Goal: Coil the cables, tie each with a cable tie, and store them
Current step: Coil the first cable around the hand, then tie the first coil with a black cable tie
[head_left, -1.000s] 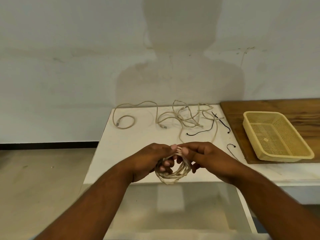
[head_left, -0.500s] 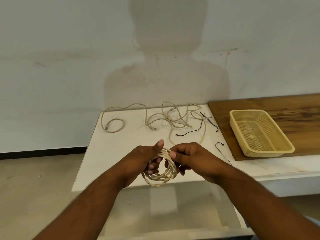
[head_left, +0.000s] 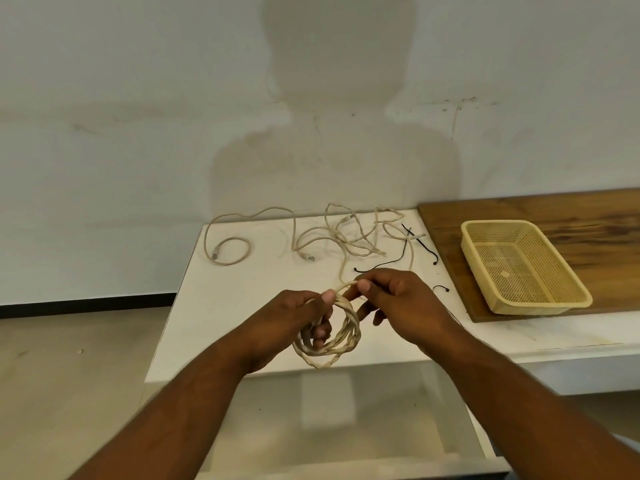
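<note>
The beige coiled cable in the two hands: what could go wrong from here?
1. The beige coiled cable has no tie yet. Only the left hand holds its loops, so they could spring apart if that grip loosens while reaching for a thin black cable tie on the white table.
2. The right hand pinches a strand that seems to run back to the loose beige cables; pulling it may drag or tighten that tangle.

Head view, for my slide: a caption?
Left hand and right hand hold a beige cable coil at the white table.
</note>
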